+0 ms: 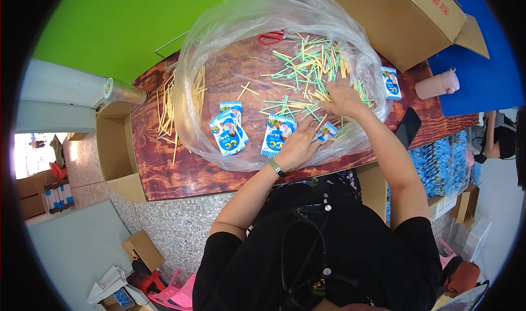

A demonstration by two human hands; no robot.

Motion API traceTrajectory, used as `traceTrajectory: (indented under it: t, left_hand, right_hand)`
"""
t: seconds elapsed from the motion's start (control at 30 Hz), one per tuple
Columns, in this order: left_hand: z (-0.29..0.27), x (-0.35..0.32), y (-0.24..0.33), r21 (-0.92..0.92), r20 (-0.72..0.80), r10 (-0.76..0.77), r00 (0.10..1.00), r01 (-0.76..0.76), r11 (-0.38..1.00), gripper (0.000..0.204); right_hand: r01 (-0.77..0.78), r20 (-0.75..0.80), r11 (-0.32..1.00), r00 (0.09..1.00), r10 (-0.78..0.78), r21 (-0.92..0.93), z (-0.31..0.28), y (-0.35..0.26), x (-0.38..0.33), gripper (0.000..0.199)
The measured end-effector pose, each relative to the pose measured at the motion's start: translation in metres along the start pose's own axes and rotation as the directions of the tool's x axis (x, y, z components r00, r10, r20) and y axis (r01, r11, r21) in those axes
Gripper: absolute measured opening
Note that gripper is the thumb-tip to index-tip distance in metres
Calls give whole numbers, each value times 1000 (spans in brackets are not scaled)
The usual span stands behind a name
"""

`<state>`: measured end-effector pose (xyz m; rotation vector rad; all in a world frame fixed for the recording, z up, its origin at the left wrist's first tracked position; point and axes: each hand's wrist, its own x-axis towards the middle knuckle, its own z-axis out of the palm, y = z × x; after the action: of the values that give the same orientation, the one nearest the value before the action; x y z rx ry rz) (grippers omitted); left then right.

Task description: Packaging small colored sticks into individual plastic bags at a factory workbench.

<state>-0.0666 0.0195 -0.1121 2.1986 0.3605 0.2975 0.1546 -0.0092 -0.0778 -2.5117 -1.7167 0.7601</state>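
Inside a clear plastic bag [219,29] spread open on the table lies a loose pile of thin yellow and green sticks [312,64]. My right hand [342,100] reaches into the pile's near side, its fingers closed on a few sticks. Just below and to the left, my left hand [297,147] has its fingers closed around a small blue and white packet [327,131], partly covered by the hand. Beside the left wrist is another flat blue and white packet [276,133]. Two more packets [228,136] overlap farther left.
Red-handled scissors [272,37] lie behind the pile. Long yellow sticks [167,108] are at the left of the wooden table [164,174]. A cardboard box [400,21], a packet [390,84], a pink bottle [436,85] and a dark phone [408,127] stand or lie at the right.
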Motion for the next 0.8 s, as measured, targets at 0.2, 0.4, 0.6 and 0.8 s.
traceTrajectory:
  t: [0.2, 0.4, 0.6, 0.8]
  left_hand:
    - [3, -1, -2, 42, -34, 22, 999, -21, 999, 31]
    - [5, -1, -1, 69, 2, -33, 999, 33, 997, 41]
    - [7, -5, -1, 61, -66, 3, 998, 1, 998, 38]
    - [-12, -6, 6, -152, -230, -186, 955, 153, 976, 37]
  right_hand:
    - [11, -21, 993, 1000, -14, -117, 6, -6, 10, 39]
    - [179, -215, 983, 962, -167, 35, 17, 50, 25, 28]
    - [222, -161, 639, 975, -153, 736, -37, 45, -9, 29]
    - [-151, 337, 438, 858, -387, 886, -64, 33, -25, 26]
